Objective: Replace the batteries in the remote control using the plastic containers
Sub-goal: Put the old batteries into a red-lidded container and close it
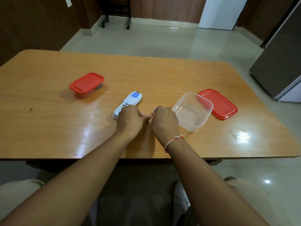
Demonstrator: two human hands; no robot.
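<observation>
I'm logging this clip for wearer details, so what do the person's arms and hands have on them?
Both forearms are bare, with no sleeves in view. The right hand has a red-and-white twisted thread bracelet around its wrist. The left hand shows no band, watch or glove.

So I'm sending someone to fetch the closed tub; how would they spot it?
Start at the wooden table and look to its far left, beyond the white remote. The closed tub stands there alone, red lid snapped on. The other tub, on the right, is open, its red lid lying beside it.
</observation>
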